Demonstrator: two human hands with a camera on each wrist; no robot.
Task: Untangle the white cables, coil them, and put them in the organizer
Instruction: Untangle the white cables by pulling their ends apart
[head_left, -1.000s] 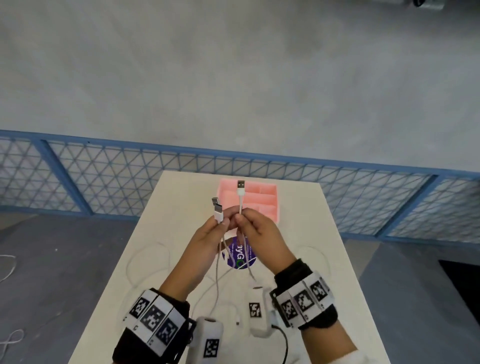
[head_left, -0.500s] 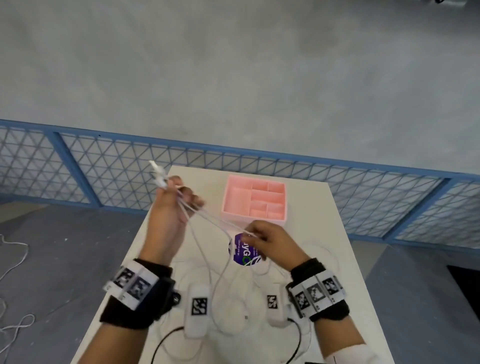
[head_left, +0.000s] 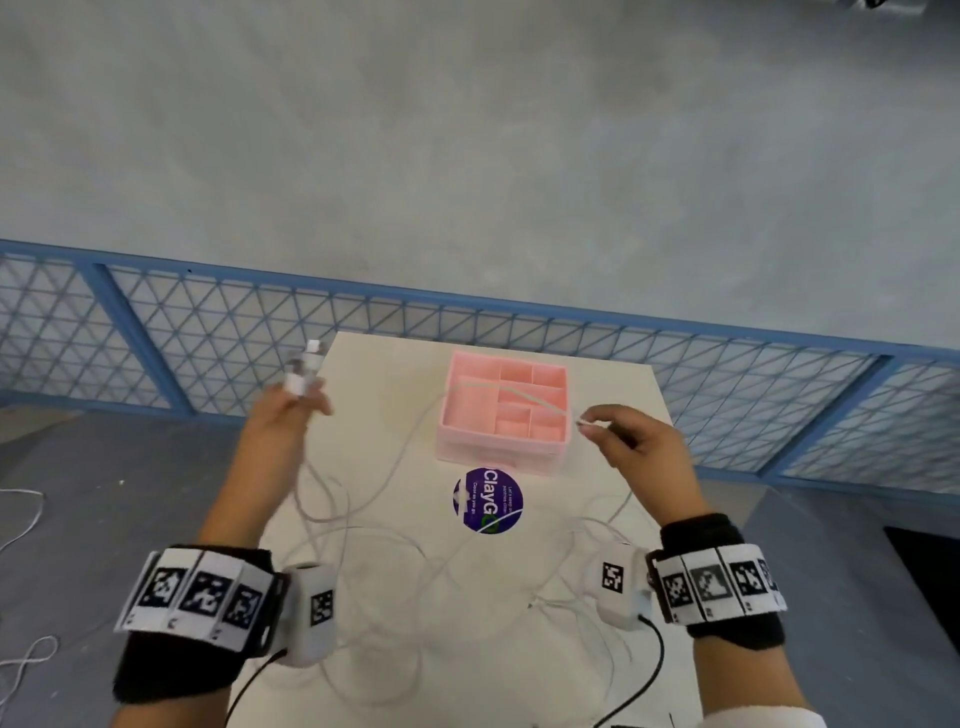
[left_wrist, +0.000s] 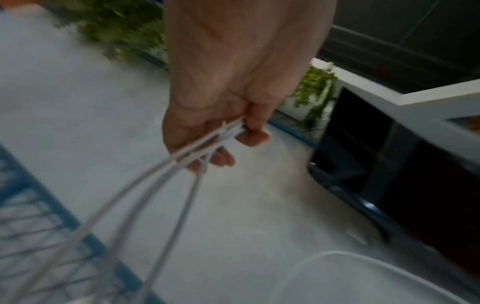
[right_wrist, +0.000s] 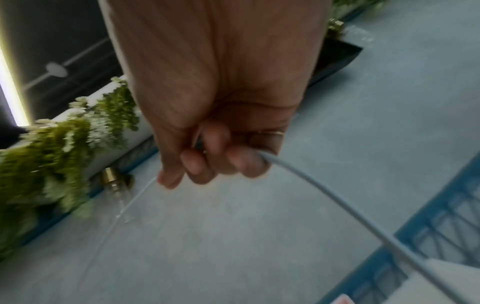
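My left hand (head_left: 291, 410) is raised over the table's far left corner and grips the plug ends of the white cables (head_left: 304, 371); in the left wrist view several strands (left_wrist: 166, 172) run out of its curled fingers (left_wrist: 249, 135). My right hand (head_left: 623, 436) is out to the right of the pink organizer (head_left: 501, 415) and pinches one cable (head_left: 524, 397), which arcs across the organizer's top. The right wrist view shows that cable (right_wrist: 311, 185) leaving the curled fingers (right_wrist: 215, 162). More white loops (head_left: 374, 561) lie tangled on the table in front of me.
A round purple sticker (head_left: 487, 500) sits on the white table (head_left: 613, 384) just in front of the organizer. A blue mesh fence (head_left: 208, 343) runs behind the table. Loose white cord (head_left: 21, 519) lies on the grey floor at the left.
My hands have drawn apart: the left went out left with the plug ends, the right swung from the sticker to the organizer's right side, pulling one cable across it.
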